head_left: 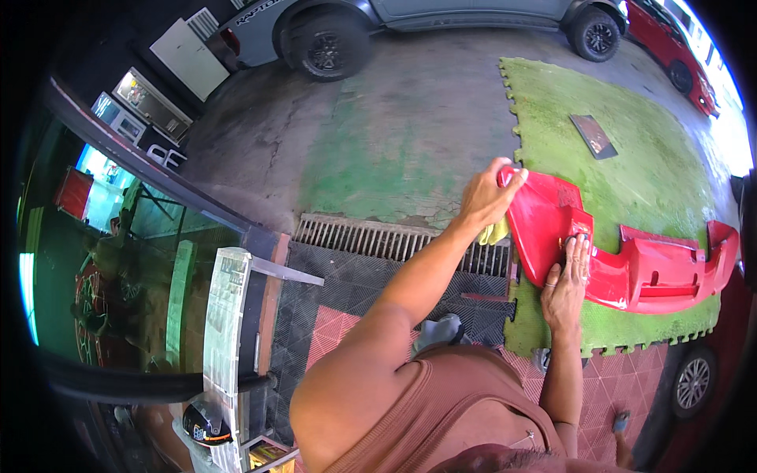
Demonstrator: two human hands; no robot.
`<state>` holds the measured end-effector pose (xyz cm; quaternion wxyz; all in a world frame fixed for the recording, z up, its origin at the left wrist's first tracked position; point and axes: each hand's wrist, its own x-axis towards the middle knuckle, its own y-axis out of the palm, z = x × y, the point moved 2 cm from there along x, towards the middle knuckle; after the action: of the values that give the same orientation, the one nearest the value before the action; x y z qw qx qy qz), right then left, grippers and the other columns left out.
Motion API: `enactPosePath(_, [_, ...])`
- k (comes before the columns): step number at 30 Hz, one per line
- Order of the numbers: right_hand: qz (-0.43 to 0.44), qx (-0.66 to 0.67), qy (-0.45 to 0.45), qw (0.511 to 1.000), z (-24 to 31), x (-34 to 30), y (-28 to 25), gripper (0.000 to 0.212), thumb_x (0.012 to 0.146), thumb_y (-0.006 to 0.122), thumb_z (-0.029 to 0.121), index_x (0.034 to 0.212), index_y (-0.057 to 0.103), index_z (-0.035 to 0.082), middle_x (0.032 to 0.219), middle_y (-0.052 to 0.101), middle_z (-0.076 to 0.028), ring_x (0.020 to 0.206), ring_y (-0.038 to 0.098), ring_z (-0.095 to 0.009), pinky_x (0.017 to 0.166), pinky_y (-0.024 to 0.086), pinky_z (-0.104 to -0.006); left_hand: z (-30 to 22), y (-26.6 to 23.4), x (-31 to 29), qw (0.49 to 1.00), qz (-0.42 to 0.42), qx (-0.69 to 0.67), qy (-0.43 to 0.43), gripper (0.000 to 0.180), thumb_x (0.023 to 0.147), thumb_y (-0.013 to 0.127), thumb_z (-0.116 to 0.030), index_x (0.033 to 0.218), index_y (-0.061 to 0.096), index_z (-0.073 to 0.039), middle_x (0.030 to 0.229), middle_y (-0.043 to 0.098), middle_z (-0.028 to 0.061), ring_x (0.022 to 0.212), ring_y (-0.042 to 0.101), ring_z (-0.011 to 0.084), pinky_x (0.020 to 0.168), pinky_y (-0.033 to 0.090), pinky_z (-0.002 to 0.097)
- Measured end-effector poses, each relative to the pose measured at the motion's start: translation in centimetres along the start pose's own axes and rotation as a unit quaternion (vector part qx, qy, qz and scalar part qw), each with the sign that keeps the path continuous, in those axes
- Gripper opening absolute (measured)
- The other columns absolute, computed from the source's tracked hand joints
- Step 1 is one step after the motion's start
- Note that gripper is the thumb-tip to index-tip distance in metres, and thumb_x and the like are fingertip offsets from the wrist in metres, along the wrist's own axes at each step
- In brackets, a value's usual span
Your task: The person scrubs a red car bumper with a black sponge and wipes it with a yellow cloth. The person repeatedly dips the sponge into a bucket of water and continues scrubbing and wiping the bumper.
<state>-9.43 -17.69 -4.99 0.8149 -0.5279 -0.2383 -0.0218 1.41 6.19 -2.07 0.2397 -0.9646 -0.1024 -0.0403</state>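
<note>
A glossy red car bumper [662, 272] stretches from in front of me toward the right, over a green foam mat. My left hand [490, 193] grips its upper left corner, fingers bent over the edge. Lower down on the same end, my right hand [565, 292] lies with fingers stretched flat against the red surface. Something small and dark shows beside those fingertips; I cannot make out whether it is part of the bumper. Under my left wrist, a yellow-green cloth [494, 232] hangs by the bumper's edge, and what holds it is hidden.
The green mat [646, 189] carries a flat dark rectangular sheet [593, 136]. A metal drain grate [371, 240] crosses the floor. A grey pickup [465, 12] stands at the far side, with a glass door [142, 292] at left. A loose-looking wheel [695, 382] shows at right.
</note>
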Motion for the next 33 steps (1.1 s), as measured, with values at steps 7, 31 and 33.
enactPosePath(7, [0.058,0.033,-0.009,0.998,-1.2,-4.1,-1.2,0.066,0.092,0.059,0.014,0.149,0.038,-0.01,0.155,0.039,-0.033,0.146,0.037,-0.046,0.124,0.027,-0.0521,1.9,1.6,0.8,0.989,-0.078,-0.118,-0.03,0.058,0.087,0.08,-0.04,0.127,0.062,-0.003,0.106,0.071,0.0147,0.094,0.067,0.0229,0.086,0.054,0.0378])
enactPosePath(31, [-0.021,0.072,0.008,0.997,-1.0,1.7,0.1,0.064,0.095,0.057,0.018,0.149,0.038,-0.009,0.157,0.036,-0.031,0.149,0.033,-0.044,0.124,0.025,-0.0512,1.0,0.1,1.3,0.994,0.041,-0.055,0.081,0.039,0.092,0.071,-0.013,0.123,0.062,0.007,0.109,0.071,0.0112,0.098,0.066,0.0175,0.092,0.051,0.0315])
enactPosePath(33, [0.004,0.083,0.019,0.996,-1.5,-0.6,0.0,0.062,0.096,0.055,0.017,0.149,0.038,-0.009,0.157,0.035,-0.031,0.149,0.033,-0.044,0.124,0.025,-0.0515,1.4,-0.1,1.1,0.994,0.033,-0.061,0.082,0.04,0.091,0.072,-0.014,0.123,0.061,0.008,0.108,0.071,0.0122,0.097,0.066,0.0182,0.092,0.051,0.032])
